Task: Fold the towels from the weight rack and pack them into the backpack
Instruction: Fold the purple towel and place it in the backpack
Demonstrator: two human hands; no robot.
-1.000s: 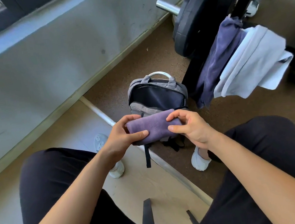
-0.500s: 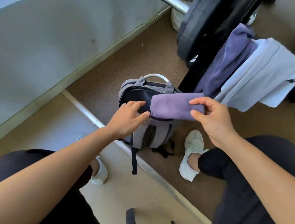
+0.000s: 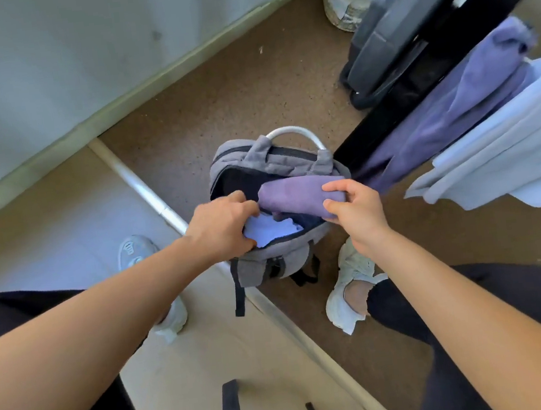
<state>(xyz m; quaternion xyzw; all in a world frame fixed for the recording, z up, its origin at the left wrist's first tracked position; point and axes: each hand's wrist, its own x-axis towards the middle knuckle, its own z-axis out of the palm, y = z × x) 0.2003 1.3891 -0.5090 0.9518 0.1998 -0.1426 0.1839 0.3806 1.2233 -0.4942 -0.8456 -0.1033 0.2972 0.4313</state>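
A grey backpack (image 3: 270,262) stands open on the floor, its white handle at the top. My right hand (image 3: 354,208) pinches a folded purple towel (image 3: 295,195) right over the bag's mouth. My left hand (image 3: 222,225) grips the near edge of the opening and holds it wide. A pale folded towel (image 3: 270,230) lies inside the bag. On the black weight rack (image 3: 444,26) hang a dark purple towel (image 3: 453,103) and a light blue towel (image 3: 505,151).
A grey wall with a skirting board runs along the left. A raised pale platform with a metal edge strip (image 3: 146,192) lies under my left leg. My white shoes (image 3: 350,293) stand either side of the bag. A weight plate (image 3: 387,33) sits on the rack.
Both hands moved forward from my lap to the backpack. My left hand let go of the purple towel and took the bag's opening; my right hand carried the towel to the mouth.
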